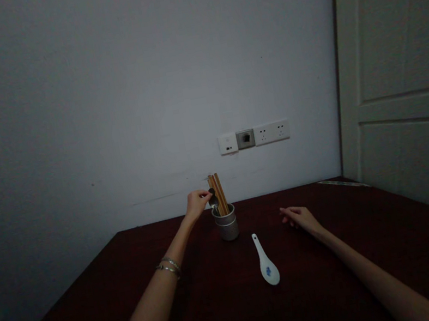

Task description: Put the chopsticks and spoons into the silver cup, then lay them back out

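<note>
My left hand (pixel 197 203) is closed in a pinch on the bowl of a metal spoon (pixel 214 201). The spoon stands at the left side of a grey cylindrical holder (pixel 228 229), its lower part hidden by the rim. Several wooden chopsticks (pixel 219 195) lean upright in the same holder, just right of the spoon. A white soup spoon (pixel 268 267) with a blue mark in its bowl lies on the table in front of the holder, handle pointing away. To the right, my right hand (pixel 298 218) is apart from it, fingers loosely bent and slightly spread, holding nothing visible.
The dark red table (pixel 207 305) meets a pale wall (pixel 139 113) behind the holder. Sockets and a switch plate (pixel 254 137) are set in the wall. A panelled door (pixel 407 76) stands on the right. A thin flat strip (pixel 343 183) lies at the table's back right corner.
</note>
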Demonstrator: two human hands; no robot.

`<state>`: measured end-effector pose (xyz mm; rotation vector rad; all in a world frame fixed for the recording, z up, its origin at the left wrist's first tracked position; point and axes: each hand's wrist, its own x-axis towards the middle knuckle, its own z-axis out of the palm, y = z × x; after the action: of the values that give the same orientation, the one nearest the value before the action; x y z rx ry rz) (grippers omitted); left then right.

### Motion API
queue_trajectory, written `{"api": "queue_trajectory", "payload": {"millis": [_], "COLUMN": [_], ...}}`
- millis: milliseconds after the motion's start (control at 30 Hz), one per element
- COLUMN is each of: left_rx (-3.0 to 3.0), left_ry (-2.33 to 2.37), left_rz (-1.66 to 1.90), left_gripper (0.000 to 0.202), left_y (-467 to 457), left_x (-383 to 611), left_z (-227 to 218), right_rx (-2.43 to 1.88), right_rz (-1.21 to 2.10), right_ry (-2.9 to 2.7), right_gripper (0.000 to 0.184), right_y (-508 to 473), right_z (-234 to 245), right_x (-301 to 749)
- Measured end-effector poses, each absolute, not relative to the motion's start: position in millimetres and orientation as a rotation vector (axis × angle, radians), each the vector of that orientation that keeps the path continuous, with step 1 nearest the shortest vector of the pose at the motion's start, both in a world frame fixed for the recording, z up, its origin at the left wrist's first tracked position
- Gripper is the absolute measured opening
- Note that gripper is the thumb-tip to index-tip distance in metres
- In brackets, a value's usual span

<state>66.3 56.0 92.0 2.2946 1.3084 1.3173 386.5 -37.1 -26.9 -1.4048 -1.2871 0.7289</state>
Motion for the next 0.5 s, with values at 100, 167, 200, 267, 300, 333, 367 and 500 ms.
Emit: {"api": "queue_trajectory", "payload": {"millis": [100, 167, 200, 267, 300, 333, 367, 500], "left_rx": [2.291, 2.294, 2.295, 2.292, 2.291, 2.288, 2.286, 2.282], "left_ry": [1.311, 1.320, 1.325, 1.340, 1.348, 1.355, 1.360, 1.371], "left_rz": [1.319, 1.321, 1.321, 1.322, 1.319, 1.316, 1.311, 1.291], "left_gripper": [0.022, 0.023, 0.023, 0.024, 0.024, 0.024, 0.023, 0.023], "left_y": [55.2, 54.5, 54.2, 53.8, 53.6, 53.4, 53.2, 51.2], "left_x": [66.0, 65.3, 64.9, 63.8, 63.2, 62.8, 62.4, 61.9], "left_z": [92.2, 92.3, 92.2, 91.6, 91.2, 90.7, 90.2, 88.4], "right_rx": [-1.407, -1.410, -1.409, -1.403, -1.400, -1.399, -1.399, -1.401], "right_rz": [0.722, 0.724, 0.727, 0.738, 0.742, 0.746, 0.747, 0.750], "right_ry": [-1.301, -1.297, -1.296, -1.294, -1.293, -1.290, -1.287, -1.282], "right_gripper": [0.041, 0.041, 0.041, 0.040, 0.040, 0.040, 0.040, 0.039], "right_y": [-35.7, -34.9, -34.6, -34.5, -34.6, -34.8, -34.9, -35.5], "right_z": [-28.5, -29.6, -30.0, -30.4, -30.4, -30.2, -30.0, -29.2], "right_x": [387.4, 387.7, 387.8, 387.7, 387.5, 387.4, 387.2, 387.0]}}
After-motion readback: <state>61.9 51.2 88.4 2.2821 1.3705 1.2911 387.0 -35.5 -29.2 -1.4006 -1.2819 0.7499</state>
